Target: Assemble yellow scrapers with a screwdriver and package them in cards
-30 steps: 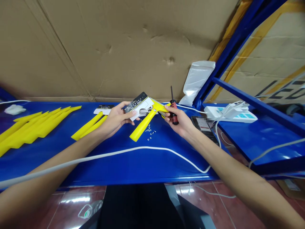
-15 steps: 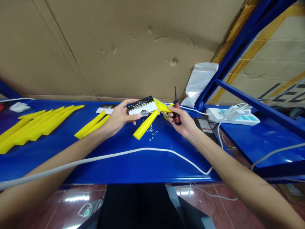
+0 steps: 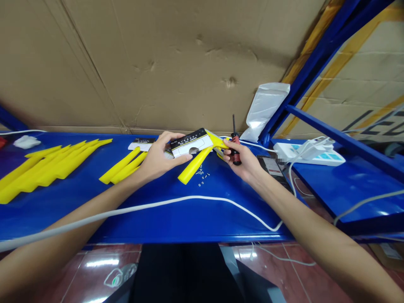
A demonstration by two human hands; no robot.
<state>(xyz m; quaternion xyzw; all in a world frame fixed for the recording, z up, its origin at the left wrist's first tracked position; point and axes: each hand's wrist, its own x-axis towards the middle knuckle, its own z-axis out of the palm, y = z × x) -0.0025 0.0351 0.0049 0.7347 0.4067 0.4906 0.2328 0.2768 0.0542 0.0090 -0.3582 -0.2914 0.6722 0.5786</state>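
My left hand [image 3: 160, 155] grips a black-and-white printed cardboard sleeve [image 3: 184, 145] with a half-round cutout, thumb along its lower edge. The sleeve's right end meets the head of a yellow-handled tool [image 3: 195, 165], whose handle slants down to the left. My right hand [image 3: 242, 159] pinches the yellow head at its right side. That same hand also keeps a red-and-black screwdriver [image 3: 235, 148] upright, its shaft pointing up. Below the tool, several small screws and nuts [image 3: 203, 178] lie scattered on the blue bench. The inside of the sleeve is hidden.
Several yellow handles [image 3: 57, 164] lie in a row at left, with more yellow handles [image 3: 121, 166] by my left forearm. Another sleeve [image 3: 139, 145] lies behind. A white cable [image 3: 192, 197] crosses in front; a power strip [image 3: 309, 153] and dark phone-like object [image 3: 273, 166] are right.
The sleeve in my left hand has shifted slightly right, and my thumb no longer crosses its cutout. The yellow handle has moved a little right. My right hand has barely moved.
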